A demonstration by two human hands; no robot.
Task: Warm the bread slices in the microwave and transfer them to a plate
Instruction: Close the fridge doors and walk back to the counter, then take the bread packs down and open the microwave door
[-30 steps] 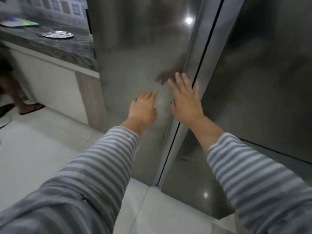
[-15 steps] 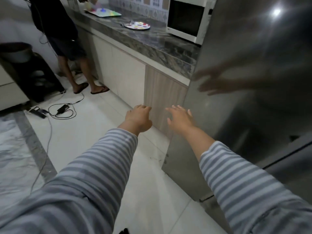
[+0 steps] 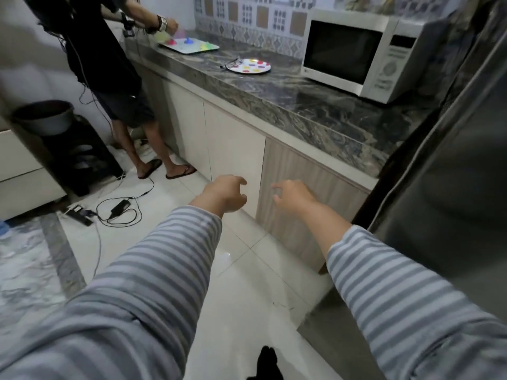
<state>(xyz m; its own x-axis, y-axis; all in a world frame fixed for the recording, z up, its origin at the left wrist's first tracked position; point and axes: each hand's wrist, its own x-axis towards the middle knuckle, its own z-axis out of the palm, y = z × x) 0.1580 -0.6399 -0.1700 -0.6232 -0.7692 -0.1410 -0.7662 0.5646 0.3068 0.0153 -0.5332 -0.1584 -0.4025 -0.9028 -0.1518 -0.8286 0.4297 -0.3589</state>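
Here the left hand (image 3: 225, 196) and right hand (image 3: 293, 197) hang loosely curled, each grip empty; no bread shows. The closed microwave (image 3: 362, 53) and plate (image 3: 249, 66) sit on the tabletop (image 3: 301, 97), probably approached next.

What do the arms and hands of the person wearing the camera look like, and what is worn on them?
Both arms wear long sleeves with horizontal stripes in grey and pale blue-white. The left sleeve reaches the wrist; the right sleeve ends partway up the forearm. The left hand and right hand are bare: no gloves, rings, watch or cables show on them.
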